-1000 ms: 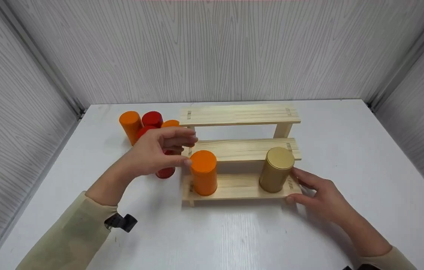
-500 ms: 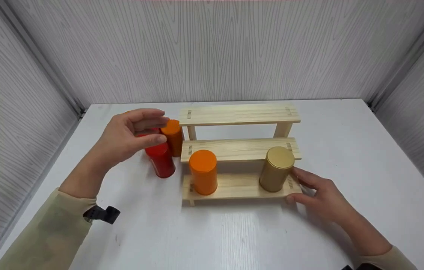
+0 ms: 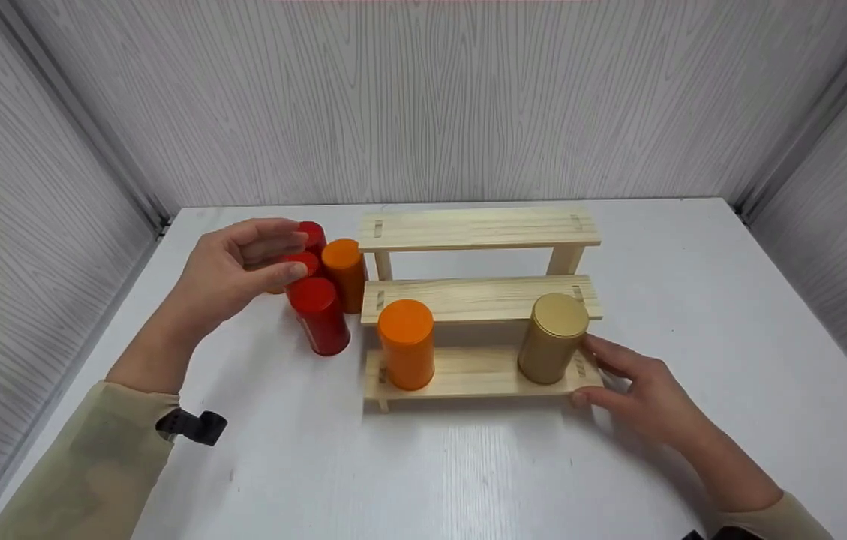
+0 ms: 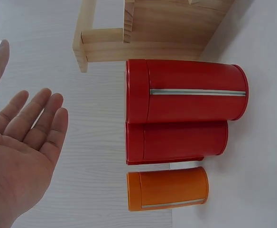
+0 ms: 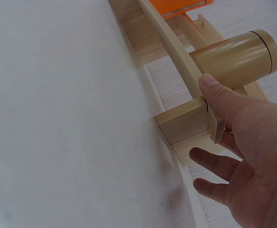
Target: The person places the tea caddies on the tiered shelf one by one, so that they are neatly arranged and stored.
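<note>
Canisters stand clustered on the white table (image 3: 468,465) to the left of the wooden three-step rack (image 3: 479,300). The front red canister (image 3: 319,315) stands upright just beside the rack's left end. Behind it stands a second red canister (image 3: 301,264), then a third red canister (image 3: 312,234) farther back. An orange canister (image 3: 344,271) stands beside these, close to the rack's left post.

Left hand (image 3: 232,270) hovers over the cluster. Its fingers are extended and slightly spread, with the thumb apart from them; the left wrist view shows the palm open and gripping nothing. In the head view the thumb tip lies at the top of the second red canister; actual contact cannot be confirmed. A further orange item shows partly behind the palm and cannot be identified.

Right hand (image 3: 644,394) rests against the right end of the rack's lowest step. The thumb presses on the front edge of the board, and the fingers lie nearly straight along its end and underside. No wrap-around grip is visible.

Lowest step carries two upright canisters: an orange shelf canister (image 3: 406,345) at the left end and a gold canister (image 3: 552,337) at the right end, just beside the right hand's fingers. The middle and top steps show bare wood.
</note>
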A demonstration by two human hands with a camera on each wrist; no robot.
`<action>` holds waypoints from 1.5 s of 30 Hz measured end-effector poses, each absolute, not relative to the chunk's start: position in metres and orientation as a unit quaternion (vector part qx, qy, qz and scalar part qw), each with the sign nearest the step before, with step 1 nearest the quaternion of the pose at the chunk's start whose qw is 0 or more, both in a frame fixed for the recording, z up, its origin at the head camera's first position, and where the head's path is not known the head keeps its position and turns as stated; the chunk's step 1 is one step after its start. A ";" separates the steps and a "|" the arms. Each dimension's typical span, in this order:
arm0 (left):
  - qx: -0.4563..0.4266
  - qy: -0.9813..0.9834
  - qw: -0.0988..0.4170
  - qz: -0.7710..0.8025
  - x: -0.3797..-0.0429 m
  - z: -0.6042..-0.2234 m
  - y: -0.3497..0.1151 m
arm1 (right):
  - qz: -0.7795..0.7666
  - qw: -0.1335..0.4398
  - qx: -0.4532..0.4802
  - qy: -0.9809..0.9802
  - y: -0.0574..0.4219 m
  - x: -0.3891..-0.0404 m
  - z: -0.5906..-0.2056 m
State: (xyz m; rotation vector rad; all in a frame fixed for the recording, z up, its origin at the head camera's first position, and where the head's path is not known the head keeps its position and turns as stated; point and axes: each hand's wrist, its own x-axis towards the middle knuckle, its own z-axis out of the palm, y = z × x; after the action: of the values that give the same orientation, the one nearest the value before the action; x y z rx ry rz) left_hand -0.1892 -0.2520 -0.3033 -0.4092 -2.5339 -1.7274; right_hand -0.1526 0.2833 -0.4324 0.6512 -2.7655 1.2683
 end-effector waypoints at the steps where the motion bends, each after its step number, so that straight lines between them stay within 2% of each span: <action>1: -0.128 -0.820 0.025 -0.557 -0.190 -0.305 -0.254 | 0.407 0.016 0.209 -0.889 0.283 -0.153 -0.432; 23: -0.095 -0.832 -0.006 -0.547 -0.192 -0.346 -0.273 | 0.396 0.006 0.195 -0.897 0.284 -0.153 -0.434; 45: -0.077 -0.858 -0.025 -0.507 -0.193 -0.352 -0.268 | 0.411 0.010 0.208 -0.888 0.283 -0.152 -0.432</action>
State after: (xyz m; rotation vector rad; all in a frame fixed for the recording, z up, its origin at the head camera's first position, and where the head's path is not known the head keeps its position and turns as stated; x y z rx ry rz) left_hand -0.1926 -0.2683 -0.3518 -0.2451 -2.7391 -1.6191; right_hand -0.1519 0.2829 -0.4319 0.6479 -2.7703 1.2838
